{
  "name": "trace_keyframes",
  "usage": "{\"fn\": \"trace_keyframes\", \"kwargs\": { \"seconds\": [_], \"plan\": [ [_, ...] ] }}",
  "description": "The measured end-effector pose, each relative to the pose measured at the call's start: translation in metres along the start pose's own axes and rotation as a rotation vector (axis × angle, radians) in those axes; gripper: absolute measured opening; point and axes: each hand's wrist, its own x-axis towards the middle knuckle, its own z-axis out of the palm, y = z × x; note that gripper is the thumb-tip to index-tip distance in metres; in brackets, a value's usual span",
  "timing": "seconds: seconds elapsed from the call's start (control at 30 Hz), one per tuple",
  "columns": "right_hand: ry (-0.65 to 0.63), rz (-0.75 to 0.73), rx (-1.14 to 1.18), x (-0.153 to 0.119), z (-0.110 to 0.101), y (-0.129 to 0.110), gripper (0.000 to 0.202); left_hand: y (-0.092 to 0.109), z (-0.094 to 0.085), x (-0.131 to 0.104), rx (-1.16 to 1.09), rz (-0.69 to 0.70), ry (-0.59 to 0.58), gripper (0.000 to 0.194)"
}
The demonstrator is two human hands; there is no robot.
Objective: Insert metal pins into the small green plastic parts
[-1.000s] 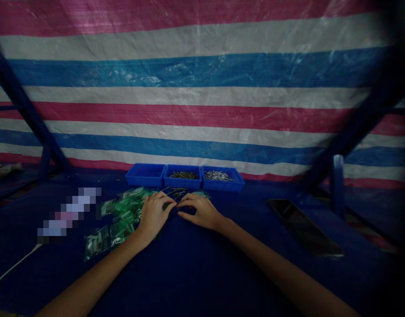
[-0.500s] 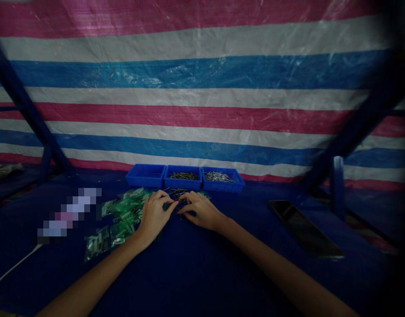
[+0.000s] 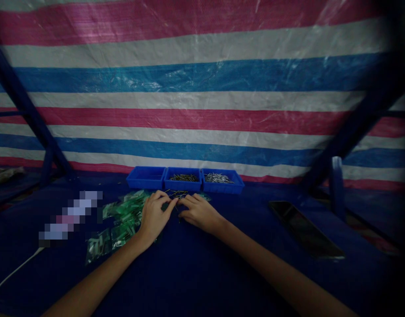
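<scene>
Lying mostly crosswise, slender dark pieces (image 3: 178, 193) near right hand (image 3: 199, 213).

Two hands meeting by loose screws (image 3: 178, 193), green packets (image 3: 128, 210), blue trays (image 3: 183, 184), dark phone (image 3: 306, 229)

So three trays (image 3: 146, 183) are sitting in a row mid-frame on the worktop (image 3: 195, 268), packets (image 3: 125, 211) are lying lower left of them, phone's (image 3: 304, 229) resting lower right.

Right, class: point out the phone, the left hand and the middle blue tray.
Phone (image 3: 306, 230): head view, on its dark screen.
Left hand (image 3: 155, 215): head view, on the back of the hand.
Middle tray (image 3: 181, 184): head view, on its front wall.
</scene>
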Motion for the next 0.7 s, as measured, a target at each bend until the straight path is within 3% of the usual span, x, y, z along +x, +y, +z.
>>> {"fn": "trace_keyframes", "kwargs": {
  "seconds": [0.13,0.33,0.53,0.7],
  "plan": [
    [0.077,0.081,0.03,-0.002,-0.001,0.004,0.012,0.001,-0.001,0.001,-0.022,-0.02,0.045,0.03],
    [0.271,0.32,0.312,-0.002,-0.001,0.008,0.01,0.004,0.0,0.001,-0.185,0.018,0.025,0.019],
    [0.317,0.361,0.511,-0.001,-0.002,0.003,0.008,0.008,-0.002,0.002,-0.375,0.034,0.054,0.014],
    [0.311,0.392,0.481,0.001,-0.007,0.002,0.007,0.011,-0.004,0.002,-0.412,0.057,0.042,0.011]
  ]
}}
